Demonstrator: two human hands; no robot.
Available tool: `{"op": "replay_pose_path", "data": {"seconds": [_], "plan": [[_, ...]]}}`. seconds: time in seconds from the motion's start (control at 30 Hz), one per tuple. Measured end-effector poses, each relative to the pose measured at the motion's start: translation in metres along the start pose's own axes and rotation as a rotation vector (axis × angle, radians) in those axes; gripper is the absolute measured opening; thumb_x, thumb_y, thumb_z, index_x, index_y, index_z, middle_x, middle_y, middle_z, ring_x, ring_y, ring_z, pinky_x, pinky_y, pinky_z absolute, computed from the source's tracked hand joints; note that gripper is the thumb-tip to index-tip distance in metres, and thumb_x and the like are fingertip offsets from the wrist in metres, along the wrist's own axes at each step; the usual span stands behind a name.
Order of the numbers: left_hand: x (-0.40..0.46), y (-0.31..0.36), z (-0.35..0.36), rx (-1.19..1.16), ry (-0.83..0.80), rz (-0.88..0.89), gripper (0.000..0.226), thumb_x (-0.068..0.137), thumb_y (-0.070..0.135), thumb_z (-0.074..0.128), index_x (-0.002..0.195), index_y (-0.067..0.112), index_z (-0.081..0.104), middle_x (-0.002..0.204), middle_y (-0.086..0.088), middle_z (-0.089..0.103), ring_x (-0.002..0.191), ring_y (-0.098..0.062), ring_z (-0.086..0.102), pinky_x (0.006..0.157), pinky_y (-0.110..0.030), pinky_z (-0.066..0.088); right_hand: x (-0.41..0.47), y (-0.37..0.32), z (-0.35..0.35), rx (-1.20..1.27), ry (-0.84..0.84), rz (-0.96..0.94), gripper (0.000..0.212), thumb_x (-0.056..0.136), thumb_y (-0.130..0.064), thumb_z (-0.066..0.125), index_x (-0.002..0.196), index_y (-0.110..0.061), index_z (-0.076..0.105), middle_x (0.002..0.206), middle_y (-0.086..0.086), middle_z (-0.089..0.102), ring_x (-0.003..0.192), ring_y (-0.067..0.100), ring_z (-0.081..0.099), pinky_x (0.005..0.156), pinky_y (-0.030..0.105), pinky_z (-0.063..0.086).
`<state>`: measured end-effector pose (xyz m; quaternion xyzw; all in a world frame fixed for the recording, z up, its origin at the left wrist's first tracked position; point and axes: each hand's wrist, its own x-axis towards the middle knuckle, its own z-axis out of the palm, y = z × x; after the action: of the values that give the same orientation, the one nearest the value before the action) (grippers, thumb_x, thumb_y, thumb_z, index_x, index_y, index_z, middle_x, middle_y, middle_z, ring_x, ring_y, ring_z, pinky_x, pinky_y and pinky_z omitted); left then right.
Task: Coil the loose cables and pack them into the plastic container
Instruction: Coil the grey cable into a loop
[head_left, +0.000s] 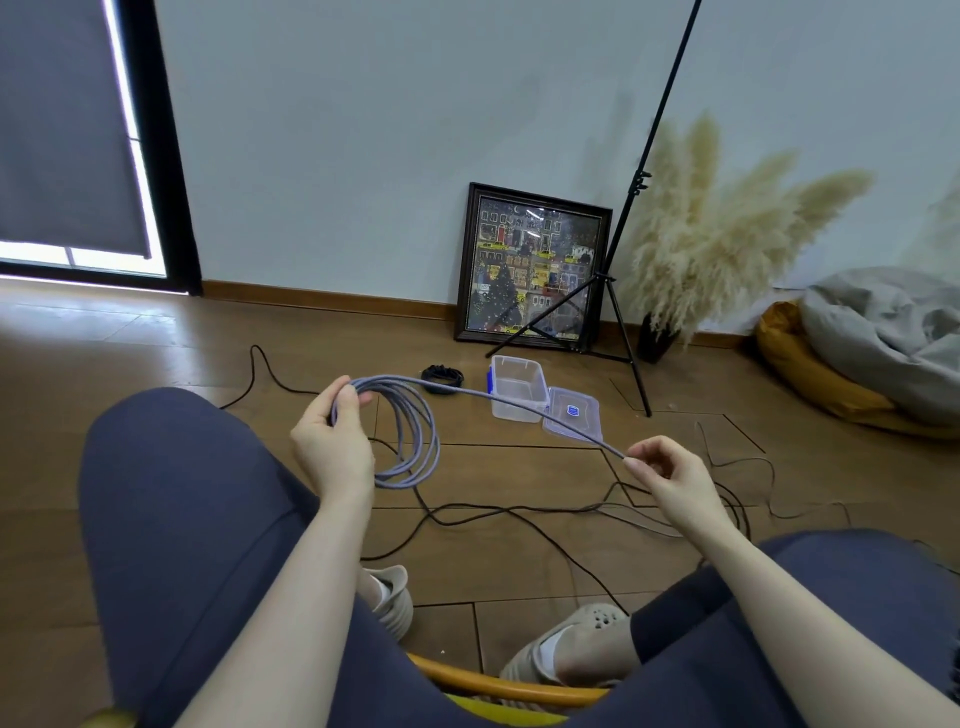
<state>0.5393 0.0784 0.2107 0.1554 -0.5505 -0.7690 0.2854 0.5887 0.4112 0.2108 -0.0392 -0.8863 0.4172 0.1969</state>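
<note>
A clear rectangular plastic container (518, 387) stands open on the wooden floor (208, 343), well apart from the hands. The left hand (332, 441) grips several hanging loops of the lilac braided cable (415, 441); the right hand (670, 475) pinches its free end. The cable looks light and supple yet springy, so hold the coil where the loops cross.

A purple cable (410, 436) hangs in round loops below the left grip, its free end stretched straight across to the right grip. Past it, a clear plastic container (519, 389) sits open on the floor, lid (573, 415) beside it. Black cables (519, 514) lie loose underneath.
</note>
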Motion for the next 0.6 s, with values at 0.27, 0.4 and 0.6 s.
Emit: {"op": "replay_pose_path", "data": {"seconds": [0.27,0.4,0.6], "plan": [[-0.010,-0.009,0.001,0.286,-0.129,0.223,0.029,0.101,0.023,0.054,0.125,0.013,0.068,0.105,0.000,0.075,0.097,0.003,0.065,0.081,-0.005,0.045,0.001,-0.033,0.008,-0.408,-0.199,-0.407,0.007,0.086,-0.007,0.070,0.086,-0.014,0.069,0.085,-0.012,0.052,0.085,0.008,0.052,0.076,0.021,0.042],[-0.018,-0.008,0.005,0.336,-0.233,0.269,0.030,0.101,0.024,0.055,0.126,0.013,0.067,0.114,-0.003,0.072,0.111,-0.015,0.065,0.099,-0.035,0.051,-0.001,-0.058,0.017,-0.455,-0.334,-0.515,0.004,0.087,-0.015,0.071,0.086,-0.018,0.073,0.083,-0.017,0.051,0.084,0.000,0.048,0.075,0.017,0.036],[-0.029,-0.008,0.006,0.382,-0.404,0.328,0.029,0.101,0.021,0.054,0.128,0.015,0.066,0.113,-0.003,0.072,0.102,-0.018,0.066,0.083,-0.020,0.049,-0.007,-0.099,0.033,-0.072,-0.480,-0.372,0.019,0.091,-0.014,0.065,0.079,-0.028,0.067,0.075,-0.003,0.062,0.069,0.001,0.053,0.069,0.014,0.043]]}}
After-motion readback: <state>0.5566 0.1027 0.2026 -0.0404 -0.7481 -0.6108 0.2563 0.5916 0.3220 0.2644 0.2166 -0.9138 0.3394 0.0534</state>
